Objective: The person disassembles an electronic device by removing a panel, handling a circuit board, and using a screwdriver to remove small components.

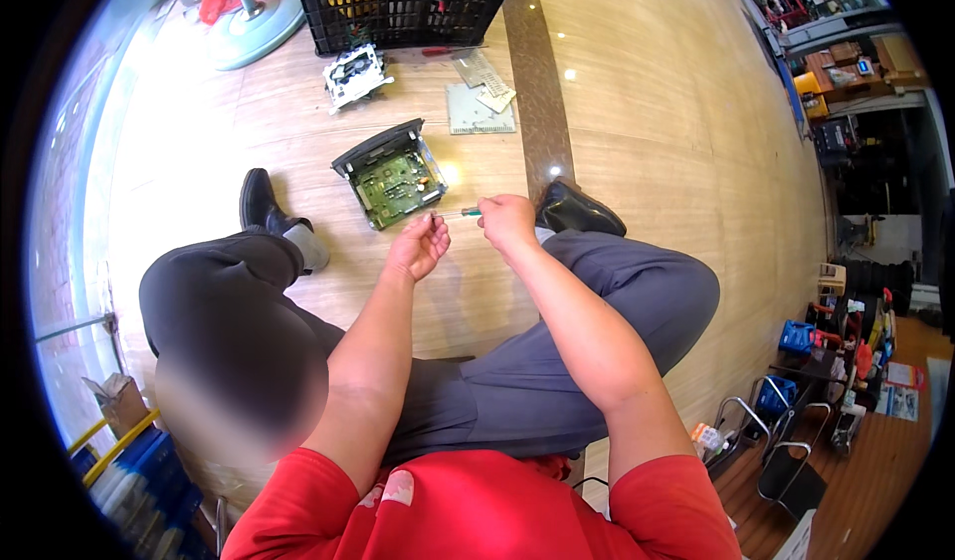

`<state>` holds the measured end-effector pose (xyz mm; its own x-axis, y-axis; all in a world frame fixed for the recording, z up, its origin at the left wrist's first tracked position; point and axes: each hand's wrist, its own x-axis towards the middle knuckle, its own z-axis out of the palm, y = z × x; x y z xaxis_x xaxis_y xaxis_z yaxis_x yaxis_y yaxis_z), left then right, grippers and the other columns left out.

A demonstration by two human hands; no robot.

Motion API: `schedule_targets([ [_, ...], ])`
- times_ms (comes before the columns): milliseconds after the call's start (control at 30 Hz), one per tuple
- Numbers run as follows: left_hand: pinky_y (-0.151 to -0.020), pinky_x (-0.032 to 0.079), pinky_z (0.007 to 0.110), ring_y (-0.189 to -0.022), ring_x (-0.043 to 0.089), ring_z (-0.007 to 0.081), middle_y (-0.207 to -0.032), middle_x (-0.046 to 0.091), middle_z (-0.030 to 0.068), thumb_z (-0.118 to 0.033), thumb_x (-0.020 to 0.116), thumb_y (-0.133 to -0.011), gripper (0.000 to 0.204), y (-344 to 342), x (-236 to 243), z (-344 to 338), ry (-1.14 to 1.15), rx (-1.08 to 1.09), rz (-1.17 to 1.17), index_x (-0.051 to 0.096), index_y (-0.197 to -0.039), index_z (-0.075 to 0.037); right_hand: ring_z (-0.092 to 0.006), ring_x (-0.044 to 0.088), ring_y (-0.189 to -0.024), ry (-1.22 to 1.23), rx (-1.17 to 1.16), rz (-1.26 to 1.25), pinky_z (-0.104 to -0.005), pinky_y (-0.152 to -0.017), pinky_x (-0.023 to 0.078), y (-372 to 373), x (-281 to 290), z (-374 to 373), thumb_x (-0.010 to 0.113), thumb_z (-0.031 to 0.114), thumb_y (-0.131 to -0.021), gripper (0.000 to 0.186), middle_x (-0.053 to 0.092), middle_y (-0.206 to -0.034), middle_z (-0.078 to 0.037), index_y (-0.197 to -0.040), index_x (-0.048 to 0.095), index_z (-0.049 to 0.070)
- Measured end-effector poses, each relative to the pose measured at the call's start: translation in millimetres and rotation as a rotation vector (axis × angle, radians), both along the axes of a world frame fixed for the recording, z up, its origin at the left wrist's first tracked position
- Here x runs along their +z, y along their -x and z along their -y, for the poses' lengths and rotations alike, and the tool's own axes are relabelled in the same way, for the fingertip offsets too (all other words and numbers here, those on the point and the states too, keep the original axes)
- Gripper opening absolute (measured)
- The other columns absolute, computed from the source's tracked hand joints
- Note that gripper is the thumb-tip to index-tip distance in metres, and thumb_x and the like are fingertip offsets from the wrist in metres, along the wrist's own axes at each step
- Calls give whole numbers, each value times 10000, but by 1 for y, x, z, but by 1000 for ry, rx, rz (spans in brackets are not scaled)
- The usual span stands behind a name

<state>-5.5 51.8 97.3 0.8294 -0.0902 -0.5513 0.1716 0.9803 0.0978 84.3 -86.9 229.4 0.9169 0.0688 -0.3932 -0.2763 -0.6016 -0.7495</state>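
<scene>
1. Two bare hands meet near the middle of the frame, around a small screwdriver [471, 212] with a green handle and a thin shaft pointing left.
2. Right hand [507, 224]: closed on the screwdriver's handle, the thumb and fingers pinching it.
3. Left hand [421, 247]: palm turned up, thumb and fingertips drawn together at the far end of the shaft. Something small and dark shows there; whether the fingers grip it or the tip itself, I cannot tell.
4. Just above the left hand, slightly left of the frame's centre, an opened electronic unit [398, 179] lies on the floor [657, 142], tilted in the picture. Its green circuit board [383, 192] is exposed, and a black front panel [378, 146] runs along its upper edge.
5. Above the unit, toward the upper left, lies a white-framed mechanism [355, 79]; to the right of that, a flat grey metal plate [473, 114] with lighter pieces overlapping its upper edge.
6. At the top of the frame stands a black plastic crate [403, 13] filled with mixed items.
7. Black shoes flank the work: one left of the unit [260, 200], one right of the hands [580, 210].
</scene>
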Motion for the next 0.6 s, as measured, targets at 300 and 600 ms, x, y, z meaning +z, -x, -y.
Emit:
schedule_targets([
  [300,-758,569,354,-806,645,191,-899,645,71,-70,553,-966,60,-2,-3,-1,-59,69,-36,567,-1023,-57,-318,666,-631,13,35,69,-405,-647,518,0,-5,1,635,205,-828,249,672,-687,-198,-767,713,-24],
  [600,-755,559,354,-808,638,199,-919,634,92,-13,559,-940,229,8,-11,21,-401,-419,-221,543,-1168,-3,-151,564,-624,-782,-284,-371,-272,-508,451,-35,45,17,593,131,-939,115,621,-783,-82,-996,588,32],
])
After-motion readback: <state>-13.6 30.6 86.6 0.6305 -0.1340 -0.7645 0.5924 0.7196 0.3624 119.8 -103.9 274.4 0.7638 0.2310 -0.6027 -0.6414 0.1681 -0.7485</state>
